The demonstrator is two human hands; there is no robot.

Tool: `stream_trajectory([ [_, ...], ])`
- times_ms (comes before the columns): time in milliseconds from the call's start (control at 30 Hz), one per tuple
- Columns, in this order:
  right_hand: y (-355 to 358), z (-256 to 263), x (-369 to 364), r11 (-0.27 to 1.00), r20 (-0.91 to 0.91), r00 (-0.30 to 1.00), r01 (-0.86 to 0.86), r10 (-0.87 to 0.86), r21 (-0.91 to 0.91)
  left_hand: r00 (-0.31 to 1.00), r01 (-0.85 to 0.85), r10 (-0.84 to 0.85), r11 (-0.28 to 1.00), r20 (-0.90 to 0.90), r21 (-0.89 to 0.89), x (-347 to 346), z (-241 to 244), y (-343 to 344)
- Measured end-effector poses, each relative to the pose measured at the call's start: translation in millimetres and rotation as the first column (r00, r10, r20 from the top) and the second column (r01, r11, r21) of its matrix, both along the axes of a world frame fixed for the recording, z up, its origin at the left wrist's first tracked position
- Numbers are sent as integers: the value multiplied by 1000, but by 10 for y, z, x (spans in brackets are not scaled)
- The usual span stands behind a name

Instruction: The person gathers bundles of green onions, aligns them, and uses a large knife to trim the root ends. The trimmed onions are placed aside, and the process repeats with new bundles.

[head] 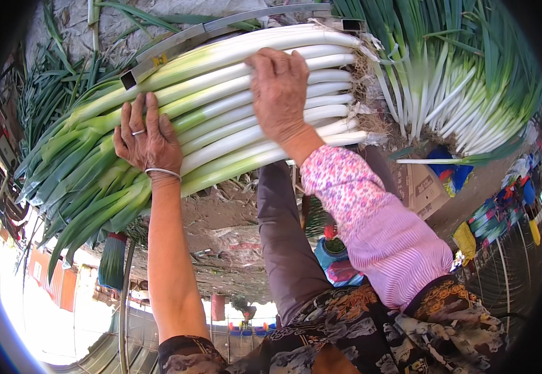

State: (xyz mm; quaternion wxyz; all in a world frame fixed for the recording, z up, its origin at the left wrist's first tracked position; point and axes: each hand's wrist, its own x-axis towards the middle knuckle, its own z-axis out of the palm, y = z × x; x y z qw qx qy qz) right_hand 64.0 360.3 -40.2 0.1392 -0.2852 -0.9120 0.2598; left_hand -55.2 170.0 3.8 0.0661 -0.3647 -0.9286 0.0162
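Several thick leeks or large green onions (233, 100) lie side by side in front of me, their white stalks and roots to the right, green leaves to the left. Beneath their far side runs a metal frame (214, 28) of square tube. My left hand (148, 135), with a ring and a bracelet, rests with spread fingers on the pale green part of the stalks. On the white part lies my right hand (280, 89), its fingers bent over the upper stalks; whether it grips one is hidden. A floral and striped sleeve covers the right forearm.
At the upper right is a large heap of thinner green onions (462, 107). One loose stalk (430, 161) lies below it, near a cardboard box (423, 187). Loose green leaves (56, 89) are piled at the upper left. My leg (282, 233) extends below the stalks.
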Motion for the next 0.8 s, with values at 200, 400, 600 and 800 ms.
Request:
stream_trajectory([
  [200, -474, 624, 418, 940, 3, 976, -210, 218, -268, 1000, 21, -21, 1000, -21, 10, 13, 19, 43],
  [400, -455, 705, 815, 868, 114, 893, -382, 434, -317, 1000, 11, -12, 1000, -24, -7, 9, 9, 1],
  [600, -380, 760, 773, 843, 132, 851, -460, 508, -277, 1000, -1, 1, 1000, 2, 5, 21, 9, 41],
  [800, -393, 545, 715, 865, -4, 898, -426, 441, -266, 1000, -17, 17, 1000, 8, -8, 17, 13, -48],
])
